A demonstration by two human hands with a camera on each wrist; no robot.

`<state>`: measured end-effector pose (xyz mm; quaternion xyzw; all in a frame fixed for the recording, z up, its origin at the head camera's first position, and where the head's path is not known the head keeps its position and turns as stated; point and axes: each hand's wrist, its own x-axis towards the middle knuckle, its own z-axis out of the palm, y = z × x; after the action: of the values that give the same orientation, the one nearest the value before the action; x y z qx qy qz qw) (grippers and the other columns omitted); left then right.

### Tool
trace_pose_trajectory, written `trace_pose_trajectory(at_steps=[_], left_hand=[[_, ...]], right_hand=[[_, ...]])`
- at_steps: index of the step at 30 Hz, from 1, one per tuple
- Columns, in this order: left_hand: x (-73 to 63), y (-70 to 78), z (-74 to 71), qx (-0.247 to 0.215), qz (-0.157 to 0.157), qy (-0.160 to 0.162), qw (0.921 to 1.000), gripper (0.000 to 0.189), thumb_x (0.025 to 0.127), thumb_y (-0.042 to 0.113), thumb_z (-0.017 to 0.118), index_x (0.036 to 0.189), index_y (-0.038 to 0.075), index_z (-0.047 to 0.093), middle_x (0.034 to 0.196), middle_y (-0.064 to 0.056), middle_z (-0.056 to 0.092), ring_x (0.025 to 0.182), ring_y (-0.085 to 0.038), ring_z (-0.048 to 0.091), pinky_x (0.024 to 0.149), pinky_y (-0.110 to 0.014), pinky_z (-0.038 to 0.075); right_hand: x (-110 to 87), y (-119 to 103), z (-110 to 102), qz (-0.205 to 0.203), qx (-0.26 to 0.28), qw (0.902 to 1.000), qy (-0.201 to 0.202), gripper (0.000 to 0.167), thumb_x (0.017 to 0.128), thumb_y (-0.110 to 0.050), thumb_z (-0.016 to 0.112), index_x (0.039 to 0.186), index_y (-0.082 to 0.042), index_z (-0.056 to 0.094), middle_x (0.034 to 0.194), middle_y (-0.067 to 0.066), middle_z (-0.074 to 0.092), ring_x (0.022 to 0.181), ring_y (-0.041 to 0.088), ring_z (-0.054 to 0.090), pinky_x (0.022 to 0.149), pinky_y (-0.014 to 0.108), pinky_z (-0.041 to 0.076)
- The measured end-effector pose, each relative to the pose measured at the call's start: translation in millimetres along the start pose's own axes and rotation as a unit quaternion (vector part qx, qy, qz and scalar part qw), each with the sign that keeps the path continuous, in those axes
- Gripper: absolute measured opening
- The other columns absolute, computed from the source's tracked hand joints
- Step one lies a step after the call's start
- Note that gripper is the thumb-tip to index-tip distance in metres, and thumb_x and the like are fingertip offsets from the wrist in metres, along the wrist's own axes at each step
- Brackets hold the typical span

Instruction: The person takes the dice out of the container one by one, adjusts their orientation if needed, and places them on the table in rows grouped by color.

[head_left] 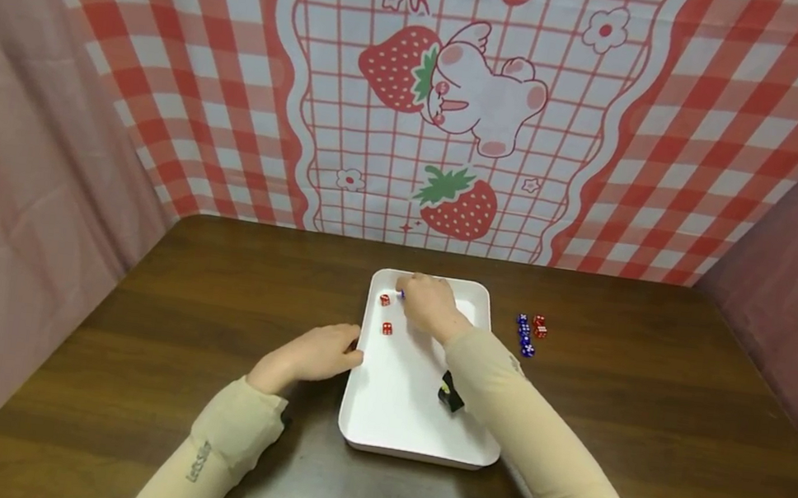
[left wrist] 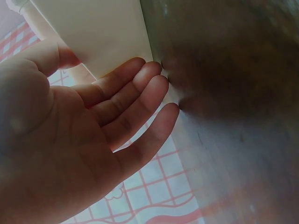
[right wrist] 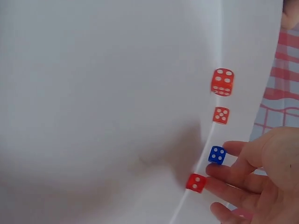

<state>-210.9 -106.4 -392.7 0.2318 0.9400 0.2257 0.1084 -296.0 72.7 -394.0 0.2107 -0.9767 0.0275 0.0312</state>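
At the far end of a white tray (head_left: 393,414), my right hand (head_left: 430,303) pinches a blue die (right wrist: 217,154) between thumb and index finger. A red die (right wrist: 196,183) lies by its middle fingertip. Two more red dice, one upper (right wrist: 222,82) and one lower (right wrist: 221,115), sit along the tray's side in the right wrist view. My left hand (head_left: 315,352) rests at the tray's left edge, its thumb at the rim. In the left wrist view, the left hand's fingers (left wrist: 140,112) are loosely extended beside the tray wall, with their tips at the tabletop.
Right of the tray, several blue dice (head_left: 525,335) stand in a row beside a few red dice (head_left: 540,326) on the wooden table (head_left: 253,281). A black object (head_left: 451,392) shows by the right forearm. A strawberry-patterned cloth (head_left: 462,99) hangs behind the table.
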Motion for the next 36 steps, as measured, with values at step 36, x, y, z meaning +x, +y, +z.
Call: trace_pose_trajectory(at_steps=[36], left_hand=[[-1.0,1.4,0.4,0.003,-0.010,-0.001,0.9999,0.013,0.087,0.022,0.049,0.078,0.012,0.047,0.076,-0.002,0.048,0.072,-0.017,0.045,0.067,-0.031,0.037]], right_hand=[[-36.2,16.2,-44.7,-0.020,-0.047,0.9986,-0.016,0.024,0.083,-0.007,0.053,0.102,-0.013,0.066,0.098,0.004,0.065,0.092,0.021,0.060,0.082,0.043,0.042]])
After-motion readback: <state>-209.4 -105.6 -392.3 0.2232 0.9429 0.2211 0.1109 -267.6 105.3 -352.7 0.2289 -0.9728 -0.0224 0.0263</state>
